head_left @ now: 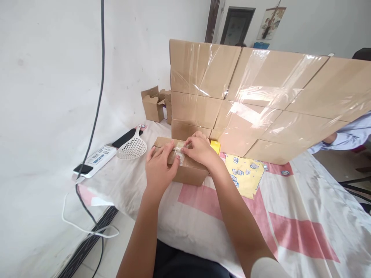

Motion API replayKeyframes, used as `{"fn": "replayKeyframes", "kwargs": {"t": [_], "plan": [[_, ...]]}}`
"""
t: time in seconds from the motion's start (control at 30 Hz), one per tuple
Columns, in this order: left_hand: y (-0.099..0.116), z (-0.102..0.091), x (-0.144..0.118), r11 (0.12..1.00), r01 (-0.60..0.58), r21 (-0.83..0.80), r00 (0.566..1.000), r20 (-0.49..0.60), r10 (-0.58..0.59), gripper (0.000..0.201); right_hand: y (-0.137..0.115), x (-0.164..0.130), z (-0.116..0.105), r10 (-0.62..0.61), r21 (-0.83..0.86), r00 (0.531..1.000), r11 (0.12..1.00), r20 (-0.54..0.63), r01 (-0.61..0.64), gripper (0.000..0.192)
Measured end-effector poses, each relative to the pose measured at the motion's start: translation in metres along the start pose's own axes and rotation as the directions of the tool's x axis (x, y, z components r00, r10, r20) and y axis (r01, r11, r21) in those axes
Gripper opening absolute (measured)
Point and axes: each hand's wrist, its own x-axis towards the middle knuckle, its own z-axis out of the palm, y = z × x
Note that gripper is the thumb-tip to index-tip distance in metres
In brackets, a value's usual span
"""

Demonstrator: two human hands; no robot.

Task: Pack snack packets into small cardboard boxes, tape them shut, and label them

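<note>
A small closed cardboard box [188, 175] sits on the cloth-covered surface in front of me. A strip of clear tape [180, 150] lies across its top seam, wrinkled and shiny. My left hand [161, 164] rests on the box's left top, fingers spread and thumb close to the tape. Over the right part of the top, my right hand [198, 148] pinches at the tape with thumb and forefinger. The right hand and forearm hide part of the box's right side. Just behind the right hand, a yellow object [215, 146] shows in part.
Plastic-wrapped stacked cartons [261, 96] form a tall wall behind. Left lie a white perforated skimmer [132, 148], a dark flat phone-like object [126, 138] and a white box [98, 160]. An open carton [153, 104] stands behind. A person's sleeve [355, 133] shows right. A cable [100, 92] hangs left.
</note>
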Motion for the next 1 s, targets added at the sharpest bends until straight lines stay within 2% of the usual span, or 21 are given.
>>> {"fn": "replayKeyframes", "kwargs": {"t": [0.07, 0.1, 0.2, 0.23, 0.3, 0.37, 0.47, 0.57, 0.67, 1.0], "plan": [[0.000, 0.002, 0.000, 1.000, -0.006, 0.009, 1.000, -0.014, 0.006, 0.041, -0.001, -0.001, 0.000, 0.008, -0.062, 0.998, 0.998, -0.058, -0.012, 0.020], [-0.001, 0.003, -0.001, 1.000, -0.011, 0.013, 1.000, -0.023, 0.012, 0.039, 0.000, -0.001, -0.002, 0.023, -0.092, 0.993, 0.995, -0.113, -0.033, 0.032], [-0.001, 0.004, -0.002, 0.998, -0.063, 0.033, 0.996, -0.058, 0.064, 0.028, 0.009, 0.001, -0.008, 0.123, -0.125, 0.955, 0.979, -0.270, -0.162, 0.089], [-0.002, 0.004, -0.002, 0.995, -0.088, 0.043, 0.994, -0.067, 0.091, 0.026, 0.014, 0.002, -0.010, 0.160, -0.116, 0.945, 0.973, -0.284, -0.199, 0.096], [-0.004, 0.004, -0.003, 0.986, -0.153, 0.062, 0.984, -0.080, 0.158, 0.022, 0.024, 0.003, -0.013, 0.204, -0.072, 0.952, 0.972, -0.228, -0.226, 0.083], [-0.006, 0.003, -0.006, 0.971, -0.233, 0.061, 0.967, -0.089, 0.238, 0.021, 0.029, 0.003, -0.013, 0.206, 0.016, 0.973, 0.979, -0.106, -0.205, 0.065], [-0.010, 0.004, -0.012, 0.940, -0.339, 0.032, 0.934, -0.111, 0.340, 0.021, 0.025, -0.002, -0.011, 0.165, 0.097, 0.986, 0.982, 0.007, -0.165, 0.057], [-0.011, 0.007, -0.021, 0.938, -0.345, 0.025, 0.929, -0.136, 0.345, 0.026, 0.012, -0.007, -0.010, 0.154, 0.013, 0.988, 0.988, 0.013, -0.155, 0.050], [-0.010, 0.010, -0.028, 0.946, -0.322, 0.034, 0.932, -0.164, 0.323, 0.024, 0.005, -0.009, -0.009, 0.181, -0.055, 0.983, 0.982, 0.033, -0.179, 0.051], [-0.014, 0.020, -0.031, 0.948, -0.317, 0.011, 0.919, -0.243, 0.310, 0.018, 0.006, -0.003, -0.012, 0.202, -0.015, 0.978, 0.979, 0.060, -0.201, 0.039]]}}
